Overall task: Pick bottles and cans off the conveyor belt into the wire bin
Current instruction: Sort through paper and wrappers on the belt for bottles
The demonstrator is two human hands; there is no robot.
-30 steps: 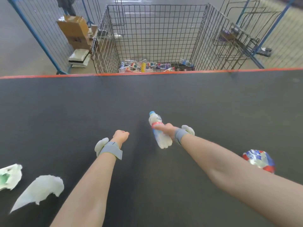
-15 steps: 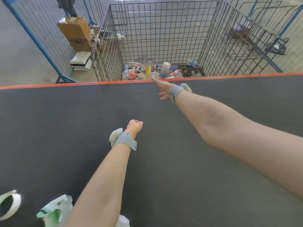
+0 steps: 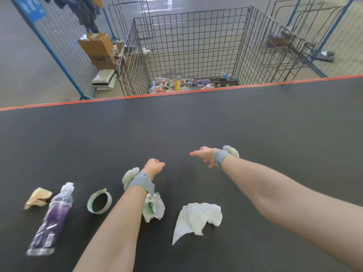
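The one task item within reach is a clear plastic bottle (image 3: 52, 218) with a purple label. It lies on its side on the conveyor belt (image 3: 196, 124), far to the left of both arms, cap end pointing away from the person. It looks empty or nearly so, so it should be light, with thin walls that give under a squeeze and a smooth, somewhat slippery skin. The best hold is probably around the middle of the body, over the label, where the fingers can wrap it; the neck would be stiffer but narrower. A tan scrap (image 3: 38, 198) touches or nearly touches its upper part, and a pale ring (image 3: 99, 201) lies just beside it.

The left hand (image 3: 154, 166) hovers above the belt, its grip curled into a fist. It appears to hold nothing, though it is seen from behind, so that is not certain. The right hand (image 3: 204, 155) has a wide grip: fingers stretched forward, touching nothing. Both are well apart from the bottle.

The wire bin (image 3: 188, 46) stands beyond the belt's far edge, with bottles already on its floor.
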